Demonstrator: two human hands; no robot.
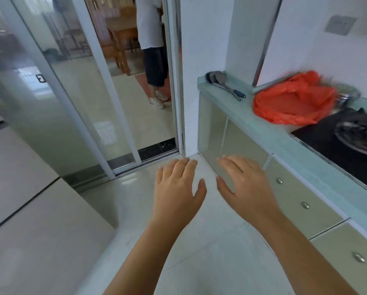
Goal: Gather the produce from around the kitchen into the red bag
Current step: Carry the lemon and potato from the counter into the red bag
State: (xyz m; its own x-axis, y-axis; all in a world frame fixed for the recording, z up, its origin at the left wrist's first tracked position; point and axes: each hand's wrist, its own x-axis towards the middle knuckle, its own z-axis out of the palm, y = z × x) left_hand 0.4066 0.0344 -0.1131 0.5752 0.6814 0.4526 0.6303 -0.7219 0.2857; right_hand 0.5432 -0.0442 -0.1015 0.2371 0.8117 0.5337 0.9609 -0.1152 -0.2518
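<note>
The red bag [293,101], a crumpled thin plastic one, lies with its mouth agape on the pale green counter [269,133] at the right. No produce shows in it or anywhere in view. My left hand [178,188] and my right hand [246,186] are held out side by side over the floor, palms down, fingers spread, both empty. Both hands hang well below and to the left of the bag, apart from the counter.
A metal spatula and ladle [225,84] lie at the counter's left end. A black gas hob [352,137] sits right of the bag, a steel pot lid [348,94] behind it. Drawers [301,201] run under the counter. A person [154,50] stands in the glass sliding doorway [123,124].
</note>
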